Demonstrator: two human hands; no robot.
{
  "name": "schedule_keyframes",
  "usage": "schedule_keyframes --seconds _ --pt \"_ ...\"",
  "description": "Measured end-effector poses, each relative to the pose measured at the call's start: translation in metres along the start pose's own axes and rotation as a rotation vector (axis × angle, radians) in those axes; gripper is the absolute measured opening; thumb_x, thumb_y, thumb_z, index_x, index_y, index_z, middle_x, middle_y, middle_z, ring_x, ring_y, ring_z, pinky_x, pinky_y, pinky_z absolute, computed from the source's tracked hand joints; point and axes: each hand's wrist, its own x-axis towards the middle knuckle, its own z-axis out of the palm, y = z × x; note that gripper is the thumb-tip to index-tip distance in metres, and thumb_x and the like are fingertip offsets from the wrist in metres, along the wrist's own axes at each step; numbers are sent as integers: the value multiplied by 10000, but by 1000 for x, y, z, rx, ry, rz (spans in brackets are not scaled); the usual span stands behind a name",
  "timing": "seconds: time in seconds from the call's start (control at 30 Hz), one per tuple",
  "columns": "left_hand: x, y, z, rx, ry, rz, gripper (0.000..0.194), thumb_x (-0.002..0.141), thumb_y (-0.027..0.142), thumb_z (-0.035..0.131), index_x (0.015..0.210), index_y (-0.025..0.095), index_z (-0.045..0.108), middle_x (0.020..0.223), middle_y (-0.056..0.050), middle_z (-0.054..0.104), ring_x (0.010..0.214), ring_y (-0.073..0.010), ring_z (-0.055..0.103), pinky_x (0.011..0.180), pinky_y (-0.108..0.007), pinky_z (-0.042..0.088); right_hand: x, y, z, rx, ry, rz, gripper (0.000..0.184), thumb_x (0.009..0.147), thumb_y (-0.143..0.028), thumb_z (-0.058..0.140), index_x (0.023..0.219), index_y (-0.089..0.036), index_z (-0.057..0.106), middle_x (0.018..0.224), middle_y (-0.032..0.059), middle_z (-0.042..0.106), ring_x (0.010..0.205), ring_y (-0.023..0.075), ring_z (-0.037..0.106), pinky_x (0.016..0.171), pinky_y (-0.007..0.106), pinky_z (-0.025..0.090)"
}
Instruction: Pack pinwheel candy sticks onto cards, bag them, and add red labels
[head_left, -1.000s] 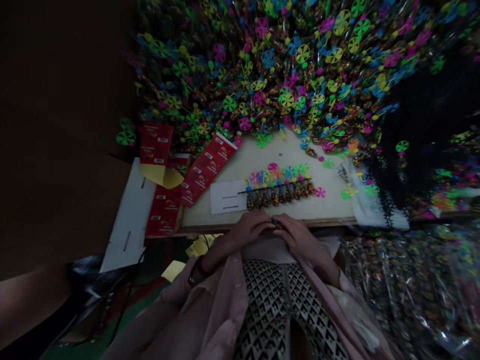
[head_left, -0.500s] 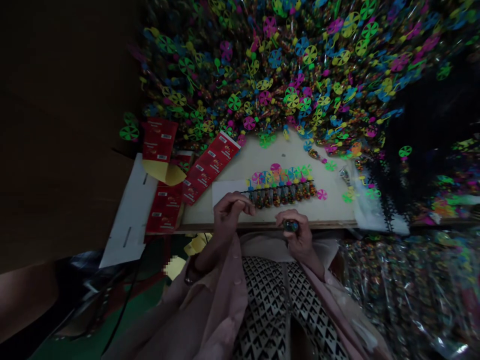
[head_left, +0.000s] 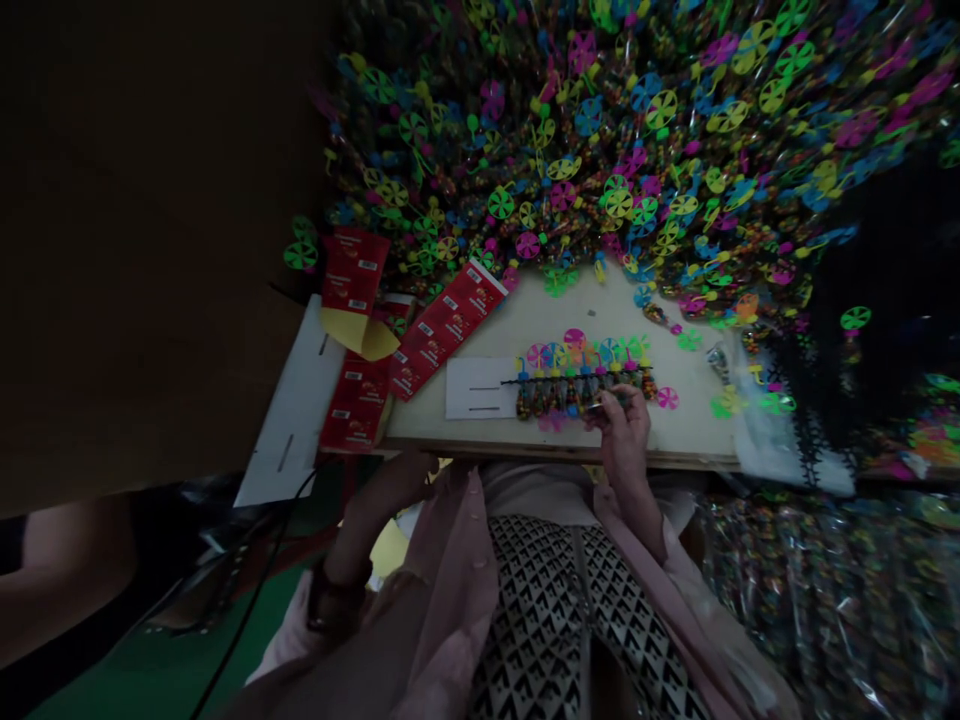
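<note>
Our right hand (head_left: 622, 430) is narrowly closed, pinching a candy tube (head_left: 598, 406) at the near side of a row of pinwheel tubes (head_left: 577, 398) lying on a pale board (head_left: 570, 310). Our left hand (head_left: 382, 490) sits curled below the board's near edge, beside our pink jacket (head_left: 442, 590); we cannot tell whether it holds anything. A black rod (head_left: 577, 381) runs left to right across the row, which lies just right of a slotted white card (head_left: 480, 388). A loose pink pinwheel (head_left: 667, 398) lies just beyond the row's right end. Farther left, red label sheets (head_left: 442, 330) and yellow backing (head_left: 358, 335) overlap the board's left edge. A great heap of pinwheel tubes (head_left: 600, 130) crowds the far side, and clear bags (head_left: 817, 600) pile up at near right.
</note>
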Motion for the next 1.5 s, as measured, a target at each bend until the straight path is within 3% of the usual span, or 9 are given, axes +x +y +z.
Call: schedule_keyframes --seconds 0.17,0.33,0.4,0.5,0.73,0.93,1.17,1.37,1.5 --pt "15 32 -12 48 -76 44 195 805 239 526 629 200 598 624 -35 614 599 -184 566 541 -252 361 2 11 14 119 -142 14 236 821 -402 609 957 -219 546 1017 24 627 908 152 653 883 373 545" --pt "44 58 -21 -8 213 166 164 890 291 500 857 200 633 847 -42 628 783 -178 594 724 -277 454 -4 12 18 -136 -251 -158 415 905 -421 485 1270 -225 478 1368 103 516 1200 197 556 1005 405 470" --pt "62 59 -15 -98 345 192 230 894 293 512 1085 203 603 1027 -58 601 814 -160 598 767 -287 478 -5 12 19 -189 -279 -220 452 921 -421 451 1328 -226 424 1404 115 485 1235 197 535 1028 410 450" --pt "91 55 0 -210 379 257 352 880 263 543 1226 199 542 1153 -79 556 826 -142 602 778 -286 497 -5 12 25 -175 -238 -241 428 919 -424 455 1294 -218 462 1343 116 545 1195 198 570 1014 410 465" --pt "126 48 25 -296 464 294 179 878 295 564 825 154 661 824 -57 638 803 -159 597 761 -282 474 -7 19 63 -147 -167 -203 363 897 -456 488 1159 -231 599 1222 83 620 877 188 686 785 382 599" --pt "128 49 29 -349 465 208 251 885 334 543 793 146 681 821 -80 683 768 -161 620 744 -276 477 -7 33 89 -453 -308 -430 351 938 -407 446 1181 -231 628 1290 95 585 1206 211 549 1074 425 434" --pt "134 41 36 -353 513 243 258 877 319 528 734 159 672 784 -65 681 732 -151 615 709 -247 479 -15 48 88 -972 -377 -605 407 976 -307 395 1328 -154 531 1398 136 502 1163 214 597 845 289 564" --pt "132 42 33 -368 517 279 204 850 298 560 742 163 669 765 -48 677 702 -139 603 682 -231 473 -18 51 74 -953 -256 -948 443 962 -234 435 1402 -174 443 1392 109 516 1232 168 545 826 208 549" --pt "131 44 32 -369 500 246 179 844 273 559 759 166 673 784 -48 683 716 -139 609 693 -231 477 -15 51 79 -1034 -290 -840 435 969 -258 398 1391 -182 464 1401 127 501 1079 200 647 703 223 573"
